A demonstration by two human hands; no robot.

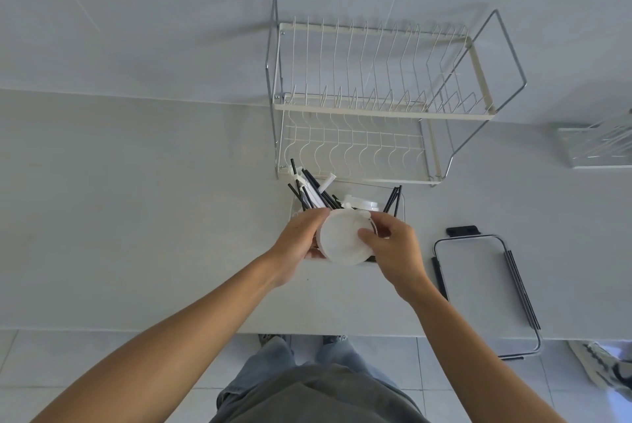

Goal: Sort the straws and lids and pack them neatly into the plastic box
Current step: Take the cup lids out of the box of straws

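Note:
A stack of white round lids (342,239) is held over the clear plastic box (403,204) on the white counter. My left hand (301,241) grips the stack from the left side. My right hand (393,248) pinches its right edge, thumb on the top lid. Black straws and white-wrapped straws (309,190) stick up out of the box's left end, and a few black straws (393,198) lean at its right end. More white lids (364,204) lie inside the box behind my hands.
A two-tier white wire dish rack (376,108) stands right behind the box. The box's clear cover with black clips (478,279) lies to the right, overhanging the counter edge. Another rack (598,145) sits at far right. A shoe (605,368) shows on the floor.

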